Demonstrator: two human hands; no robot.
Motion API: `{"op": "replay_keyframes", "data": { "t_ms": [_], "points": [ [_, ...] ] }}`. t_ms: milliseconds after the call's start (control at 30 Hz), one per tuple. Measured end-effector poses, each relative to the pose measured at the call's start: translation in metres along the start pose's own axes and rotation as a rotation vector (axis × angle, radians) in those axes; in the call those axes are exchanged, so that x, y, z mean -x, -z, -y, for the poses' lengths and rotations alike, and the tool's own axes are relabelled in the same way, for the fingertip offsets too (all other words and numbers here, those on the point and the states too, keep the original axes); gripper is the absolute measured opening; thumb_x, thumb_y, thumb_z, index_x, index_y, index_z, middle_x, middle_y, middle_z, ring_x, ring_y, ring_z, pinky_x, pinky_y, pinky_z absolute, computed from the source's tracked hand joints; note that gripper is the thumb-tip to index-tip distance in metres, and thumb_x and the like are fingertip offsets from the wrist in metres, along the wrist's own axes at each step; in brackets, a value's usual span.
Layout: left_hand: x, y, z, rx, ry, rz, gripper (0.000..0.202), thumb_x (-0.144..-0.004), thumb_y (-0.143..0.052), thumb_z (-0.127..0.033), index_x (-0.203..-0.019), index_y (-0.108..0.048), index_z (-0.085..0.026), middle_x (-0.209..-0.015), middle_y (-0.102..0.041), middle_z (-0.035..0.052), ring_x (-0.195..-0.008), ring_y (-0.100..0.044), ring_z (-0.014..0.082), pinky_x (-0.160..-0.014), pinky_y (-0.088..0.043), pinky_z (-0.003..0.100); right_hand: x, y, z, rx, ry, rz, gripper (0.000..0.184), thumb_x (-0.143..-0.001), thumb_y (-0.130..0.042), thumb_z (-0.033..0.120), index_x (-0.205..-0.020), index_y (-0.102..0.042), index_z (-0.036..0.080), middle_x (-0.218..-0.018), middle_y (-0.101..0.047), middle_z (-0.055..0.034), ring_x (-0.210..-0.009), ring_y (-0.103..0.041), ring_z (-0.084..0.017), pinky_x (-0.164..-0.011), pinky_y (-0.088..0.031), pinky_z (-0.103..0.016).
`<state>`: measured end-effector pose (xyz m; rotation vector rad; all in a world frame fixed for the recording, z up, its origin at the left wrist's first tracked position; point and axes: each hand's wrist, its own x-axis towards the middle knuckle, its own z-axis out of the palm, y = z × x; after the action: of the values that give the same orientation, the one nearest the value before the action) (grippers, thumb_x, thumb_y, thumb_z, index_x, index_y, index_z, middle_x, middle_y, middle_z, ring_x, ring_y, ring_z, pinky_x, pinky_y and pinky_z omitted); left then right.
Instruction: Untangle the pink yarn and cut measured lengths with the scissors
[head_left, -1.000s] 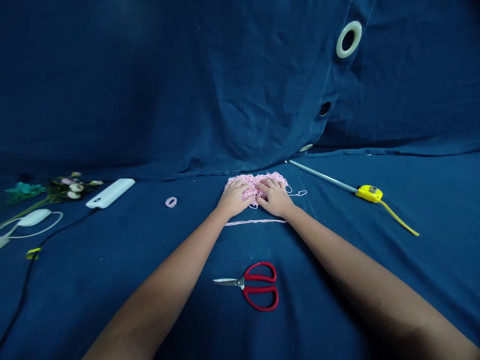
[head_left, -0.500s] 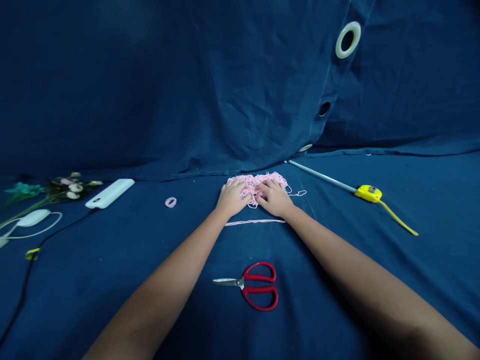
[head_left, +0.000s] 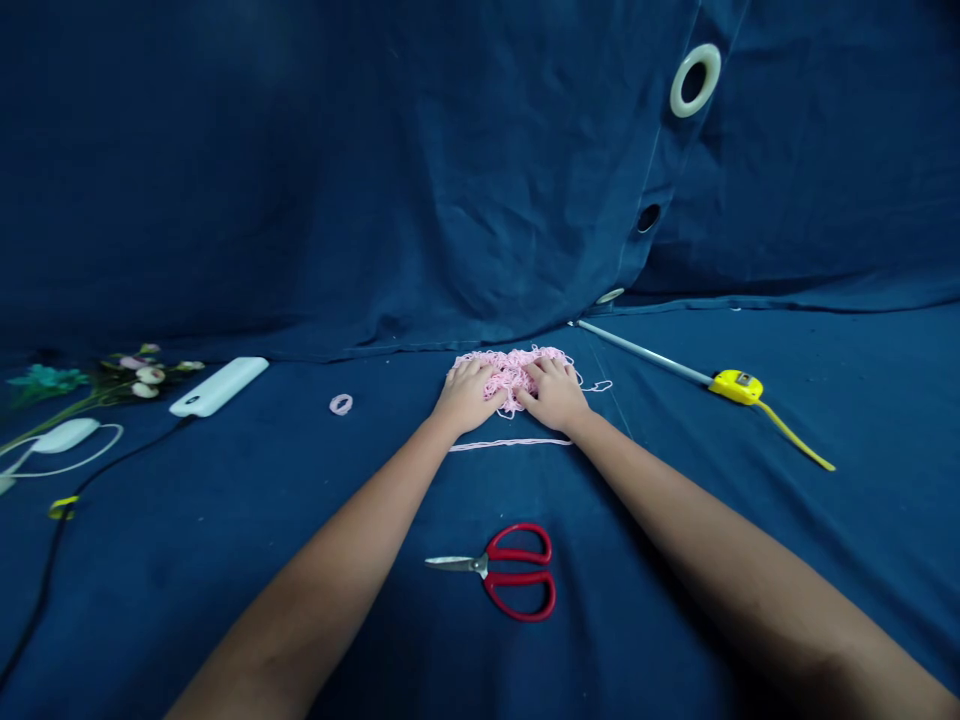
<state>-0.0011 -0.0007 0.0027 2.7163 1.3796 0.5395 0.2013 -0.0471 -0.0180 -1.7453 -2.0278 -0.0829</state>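
- A tangled pile of pink yarn (head_left: 511, 378) lies on the blue cloth (head_left: 337, 600), under and between the two hands, its far edge showing beyond the fingers.
- The left hand (head_left: 466, 393) rests palm down on the pile's left part, its thumb reaching inward toward the middle; whether the fingertips pinch any strands I cannot tell.
- The right hand (head_left: 556, 393) covers the pile's right part in the same way, fingers spread and pointing away from the person; I cannot tell whether it grips the yarn either.
- A loose loop (head_left: 600, 386) of yarn sticks out from the pile just beside the right hand.
- On the near side of the pile, apart from it, a thin bundle of pink strands (head_left: 510, 443) runs crosswise between the wrists.
- Nearer the person, between the forearms, lie red-handled scissors (head_left: 481, 566), blades pointing left.
- Left of the left hand, well apart, lies a small pink ring (head_left: 342, 411).
- Farther left are a white device (head_left: 220, 387) with a black cable (head_left: 51, 570), and some flowers (head_left: 150, 376).
- To the right lies a yellow tape measure (head_left: 736, 387).
- Behind everything hangs a blue curtain (head_left: 450, 180).
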Motion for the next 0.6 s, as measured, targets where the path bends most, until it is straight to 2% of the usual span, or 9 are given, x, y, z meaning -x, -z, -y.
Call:
{"op": "replay_keyframes", "data": {
  "t_ms": [100, 167, 233, 300, 367, 433, 533, 600],
  "points": [
    [0.0011, 0.0005, 0.0002, -0.014, -0.008, -0.058, 0.045, -0.096, -0.061, -0.043, -0.135, -0.065, -0.021, -0.147, -0.059, 0.013, -0.14, -0.05, 0.0354, -0.118, -0.04, 0.052, 0.0007, 0.0034, 0.0024, 0.005, 0.014, -0.054, 0.04, -0.1, -0.056, 0.048, -0.124, -0.071, 0.02, -0.132, -0.066, -0.0163, -0.126, -0.054, -0.036, -0.111, -0.036, -0.053],
    [0.0015, 0.0008, 0.0003, 0.019, -0.045, -0.068, 0.052, -0.098, -0.059, -0.042, -0.147, -0.056, -0.025, -0.154, -0.055, 0.0101, -0.145, -0.046, 0.0329, -0.122, -0.036, 0.052, 0.0011, 0.0042, 0.0034, -0.006, 0.026, -0.092, 0.043, -0.101, -0.055, 0.046, -0.133, -0.068, 0.021, -0.14, -0.063, -0.0159, -0.131, -0.051, -0.036, -0.115, -0.032, -0.055],
    [0.0012, 0.0007, 0.0006, 0.053, -0.077, -0.011, 0.056, -0.101, -0.054, -0.043, -0.155, -0.049, -0.029, -0.159, -0.052, 0.0074, -0.149, -0.043, 0.0313, -0.126, -0.03, 0.053, 0.0012, 0.0037, 0.0032, -0.022, 0.053, -0.081, 0.049, -0.102, -0.053, 0.044, -0.146, -0.061, 0.024, -0.151, -0.058, -0.0139, -0.138, -0.046, -0.036, -0.118, -0.028, -0.057],
    [0.0002, 0.0002, 0.0011, 0.061, -0.082, 0.054, 0.053, -0.103, -0.049, -0.045, -0.153, -0.051, -0.029, -0.16, -0.052, 0.0073, -0.15, -0.043, 0.0318, -0.126, -0.029, 0.056, 0.0008, 0.0029, 0.0023, -0.03, 0.079, -0.02, 0.051, -0.103, -0.05, 0.042, -0.15, -0.058, 0.025, -0.155, -0.056, -0.0124, -0.142, -0.042, -0.036, -0.118, -0.026, -0.06],
    [-0.0008, -0.0005, 0.0018, 0.045, -0.071, 0.053, 0.047, -0.102, -0.051, -0.044, -0.145, -0.058, -0.027, -0.155, -0.057, 0.0086, -0.147, -0.046, 0.0325, -0.124, -0.032, 0.056, 0.0003, 0.0028, 0.0018, -0.027, 0.088, 0.027, 0.047, -0.104, -0.049, 0.042, -0.144, -0.063, 0.023, -0.149, -0.06, -0.0129, -0.138, -0.045, -0.036, -0.117, -0.027, -0.06],
    [-0.001, -0.0011, 0.0022, 0.026, -0.069, 0.005, 0.041, -0.099, -0.055, -0.041, -0.136, -0.064, -0.025, -0.147, -0.062, 0.009, -0.142, -0.051, 0.0322, -0.122, -0.034, 0.055, -0.0001, 0.0038, 0.0022, -0.018, 0.091, 0.02, 0.04, -0.104, -0.05, 0.041, -0.131, -0.07, 0.022, -0.138, -0.067, -0.0133, -0.129, -0.05, -0.035, -0.115, -0.028, -0.058],
    [0.0002, -0.0012, 0.0021, 0.015, -0.073, -0.053, 0.034, -0.096, -0.059, -0.038, -0.126, -0.066, -0.024, -0.137, -0.067, 0.0088, -0.133, -0.056, 0.0315, -0.117, -0.039, 0.052, -0.0001, 0.0066, 0.0045, -0.006, 0.092, -0.056, 0.031, -0.102, -0.053, 0.04, -0.112, -0.075, 0.021, -0.119, -0.071, -0.0124, -0.117, -0.054, -0.033, -0.112, -0.029, -0.053],
    [0.0015, -0.0008, 0.0015, 0.011, -0.068, -0.095, 0.039, -0.094, -0.062, -0.038, -0.13, -0.064, -0.024, -0.136, -0.067, 0.0094, -0.132, -0.056, 0.0316, -0.116, -0.04, 0.05, 0.0002, 0.0083, 0.0059, -0.006, 0.067, -0.146, 0.028, -0.1, -0.054, 0.038, -0.109, -0.075, 0.021, -0.115, -0.07, -0.0124, -0.113, -0.054, -0.032, -0.109, -0.03, -0.051]
  ]
}}
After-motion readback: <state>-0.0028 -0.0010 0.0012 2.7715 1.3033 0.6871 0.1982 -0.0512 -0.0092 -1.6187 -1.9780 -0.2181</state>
